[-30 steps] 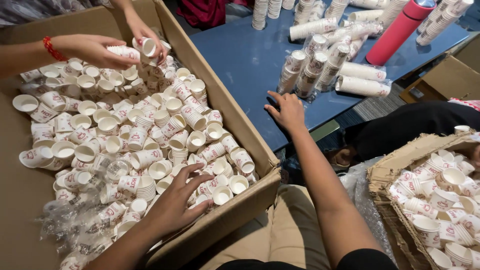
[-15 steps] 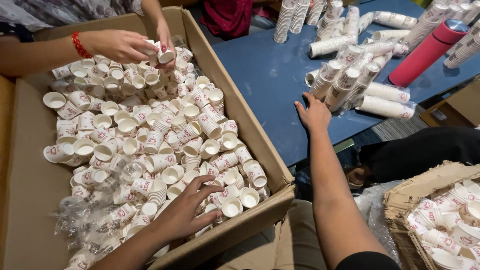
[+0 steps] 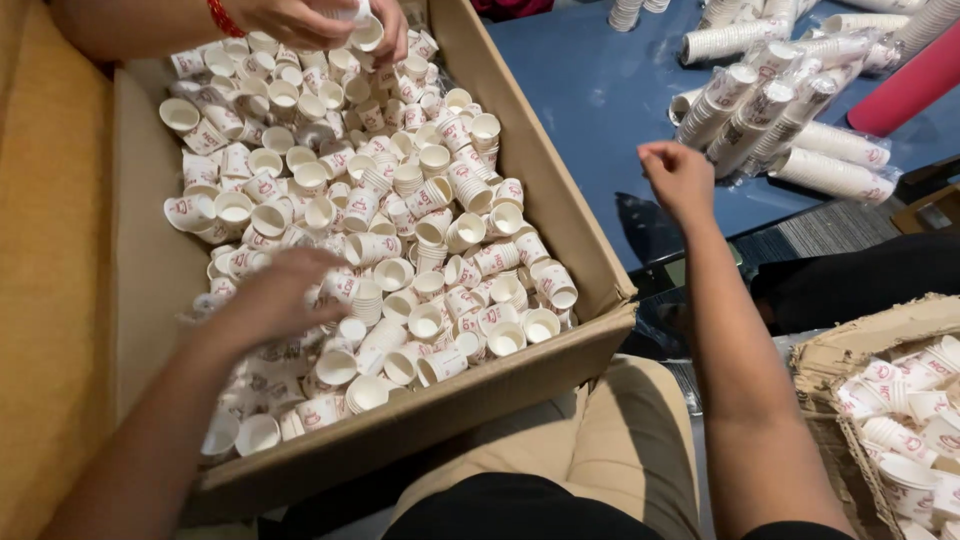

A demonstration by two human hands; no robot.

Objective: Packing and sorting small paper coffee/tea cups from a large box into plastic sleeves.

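**Two hands at a box of paper cups**

The left hand [image 3: 275, 295] is blurred and lies low over the loose paper cups [image 3: 400, 220] in the cardboard box [image 3: 560, 200], fingers spread and bent down among them; whether it grips one cannot be told. The right hand [image 3: 678, 178] is raised over the blue table [image 3: 600, 90], outside the box's right wall, fingers curled loosely inward with nothing seen in them.

The cups are small, white with red print, and fill the box in a jumbled heap, some upright, some on their sides, some nested. At the far end of the box another person's hands [image 3: 320, 20], one wrist wearing a red band [image 3: 222, 17], hold a few cups. On the table lie stacked sleeves of cups [image 3: 780, 110] beside a red tube [image 3: 915, 85]. At the lower right a second box [image 3: 860, 345] holds more cups.
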